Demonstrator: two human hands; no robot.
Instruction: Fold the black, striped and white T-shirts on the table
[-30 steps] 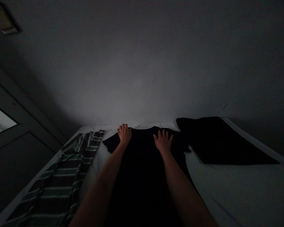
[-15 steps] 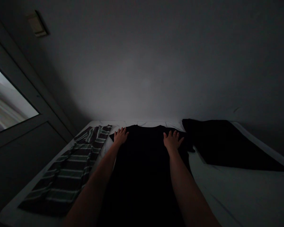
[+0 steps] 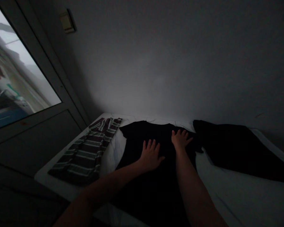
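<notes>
Black T-shirt (image 3: 157, 186) lies spread beneath two flattened, palm-down hands (image 3: 150, 156) (image 3: 180, 139) set apart.

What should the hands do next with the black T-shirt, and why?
I'd probably slide the left hand gently down the black T-shirt: it's flat on the shirt's chest with fingers spread, while the right hand, higher up on the shirt, might hold the cloth steady.
</notes>
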